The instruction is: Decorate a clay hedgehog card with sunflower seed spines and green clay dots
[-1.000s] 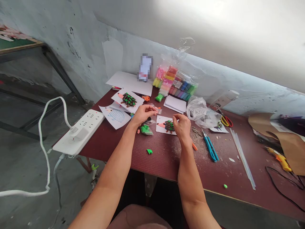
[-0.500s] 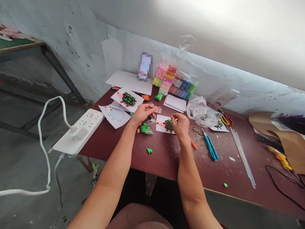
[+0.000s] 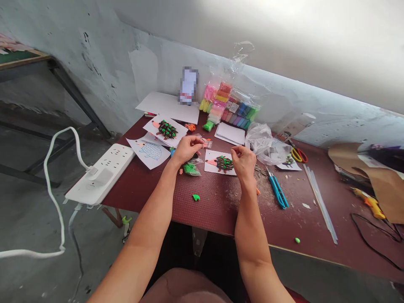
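Observation:
A white card (image 3: 209, 167) lies flat on the dark red table, with a hedgehog (image 3: 224, 163) on it: pink face, dark seed-like spines and green clay dots. At its right edge is my right hand (image 3: 245, 163), thumb and fingers pinched together; anything between them is too small to make out. To the card's upper left, my left hand (image 3: 188, 149) hovers with fingertips closed near a small clear bag (image 3: 207, 143); what it holds is hidden. Below it sits green clay (image 3: 191, 169) in a plastic bag. A torn green clay piece (image 3: 196, 197) lies nearer the front edge.
On the left are a finished-looking hedgehog card (image 3: 181, 131), a blue hedgehog drawing (image 3: 151, 152) and a power strip (image 3: 104, 170). Coloured clay packs (image 3: 235, 111) stand behind. Rightward lie a utility knife (image 3: 277, 190), scissors (image 3: 298, 154), glue sticks (image 3: 320, 204) and a glue gun (image 3: 370, 203).
My right hand has shifted slightly right, off the hedgehog, uncovering more of its green-dotted spines. My left hand stays about where it was. The whole view has shifted a little.

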{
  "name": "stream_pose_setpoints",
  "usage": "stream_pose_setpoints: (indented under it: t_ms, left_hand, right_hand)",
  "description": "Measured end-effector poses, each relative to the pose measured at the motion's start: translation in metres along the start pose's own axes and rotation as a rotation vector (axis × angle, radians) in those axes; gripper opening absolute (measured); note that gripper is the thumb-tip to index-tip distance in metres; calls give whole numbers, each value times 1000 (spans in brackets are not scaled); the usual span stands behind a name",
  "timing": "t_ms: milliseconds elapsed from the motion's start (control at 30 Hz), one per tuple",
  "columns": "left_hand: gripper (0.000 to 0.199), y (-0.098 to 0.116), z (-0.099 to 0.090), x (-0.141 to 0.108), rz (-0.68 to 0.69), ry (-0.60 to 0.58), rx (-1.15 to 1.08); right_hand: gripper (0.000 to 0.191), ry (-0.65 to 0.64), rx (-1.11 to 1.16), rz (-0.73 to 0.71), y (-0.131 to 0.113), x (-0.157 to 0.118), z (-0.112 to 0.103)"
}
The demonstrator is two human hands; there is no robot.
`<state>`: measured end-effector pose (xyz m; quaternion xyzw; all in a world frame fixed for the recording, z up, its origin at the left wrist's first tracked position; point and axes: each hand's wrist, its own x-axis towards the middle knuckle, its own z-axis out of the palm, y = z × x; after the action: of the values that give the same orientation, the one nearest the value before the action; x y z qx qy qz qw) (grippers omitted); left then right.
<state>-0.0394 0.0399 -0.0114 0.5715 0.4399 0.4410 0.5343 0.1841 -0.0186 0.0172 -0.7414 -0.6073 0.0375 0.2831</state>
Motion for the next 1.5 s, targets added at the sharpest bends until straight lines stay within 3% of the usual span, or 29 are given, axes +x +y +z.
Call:
stream_pose_setpoints:
  t_ms: [233,400,600,700,967,1500]
  left_hand:
    - [5,3,-1,-2,11,-8,38]
    - [27,-3,-2,-2,38,-11,104]
    - [11,0,-4,-4,1,-126,-121]
    - [4,0,-3,-4,-50,-161,-78]
    - [13,-6,0,-1,34,-178,469]
    - [34,-9,9,2,-102,-127,740]
  right_hand:
    - [29,4,-190,173,19,2,-13]
    - [31,-145,-310,233,19,-1,-11]
    - [35,-305,-391,285,12,0,-10]
    - [38,-340,-394,322,12,2,-11]
    - [35,-316,-329,321,22,5,-2]
    - [24,-146,-21,159,38,11,11]
